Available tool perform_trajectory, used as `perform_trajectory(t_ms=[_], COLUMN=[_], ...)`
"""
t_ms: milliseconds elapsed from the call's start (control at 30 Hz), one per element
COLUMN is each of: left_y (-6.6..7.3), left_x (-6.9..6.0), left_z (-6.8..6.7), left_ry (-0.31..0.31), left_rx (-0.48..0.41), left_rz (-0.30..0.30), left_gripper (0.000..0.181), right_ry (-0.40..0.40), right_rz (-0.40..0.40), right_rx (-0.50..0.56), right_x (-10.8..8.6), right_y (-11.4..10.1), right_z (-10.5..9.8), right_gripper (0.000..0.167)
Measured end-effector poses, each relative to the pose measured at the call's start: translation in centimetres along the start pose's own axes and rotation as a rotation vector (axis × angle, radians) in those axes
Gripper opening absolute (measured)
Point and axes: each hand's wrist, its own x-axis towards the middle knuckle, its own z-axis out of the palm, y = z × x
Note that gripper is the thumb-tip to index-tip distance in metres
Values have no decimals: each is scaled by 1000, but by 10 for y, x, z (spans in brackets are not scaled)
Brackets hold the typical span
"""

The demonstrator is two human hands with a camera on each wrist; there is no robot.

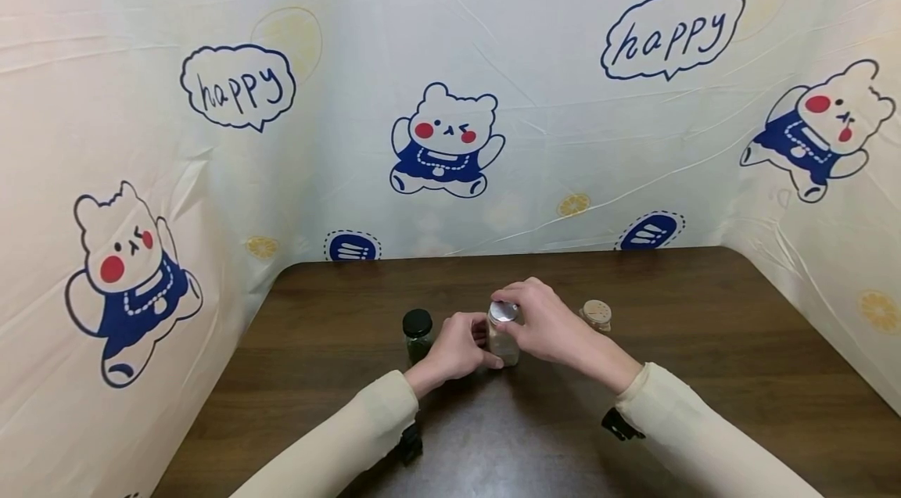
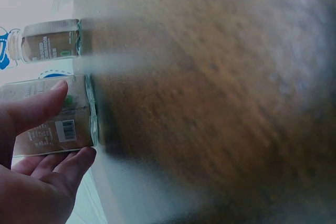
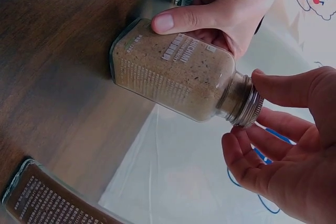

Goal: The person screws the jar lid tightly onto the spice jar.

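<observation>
Holding a squared glass jar (image 1: 504, 347) upright over the middle of the table (image 1: 479, 435), the left hand (image 1: 456, 345) sets its thumb on one side and its fingers on the opposite side, low on the body. The right hand (image 1: 545, 324) comes from the right and pinches the metal lid (image 1: 504, 312) at the top, thumb against the rim, fingers curled close about it. From the head I can't read the jar; the right wrist shows pale, dark-flecked grains behind white lettering and a ridged silver lid, while the left wrist alone catches its barcode (image 2: 66, 130). To the left stands a black-capped jar (image 1: 418, 330) with green contents; to the right, a jar with a perforated top (image 1: 597, 313), its brown filling plain only from the wrists. The table is dark, wood-grained and faintly glossy.
</observation>
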Motion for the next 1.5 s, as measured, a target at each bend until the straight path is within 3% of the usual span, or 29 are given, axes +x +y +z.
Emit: perform_trajectory(t_ms=[400,1500], left_y=[-1,-1], left_x=[0,-1], left_z=[0,0], left_ry=[4,-5], left_rx=[8,17], left_rz=[2,11], left_gripper=[53,46], right_ry=[-4,105], right_rz=[33,99], right_rx=[28,74], right_x=[-2,-8], right_y=[1,4], right_z=[2,13], right_gripper=[34,40])
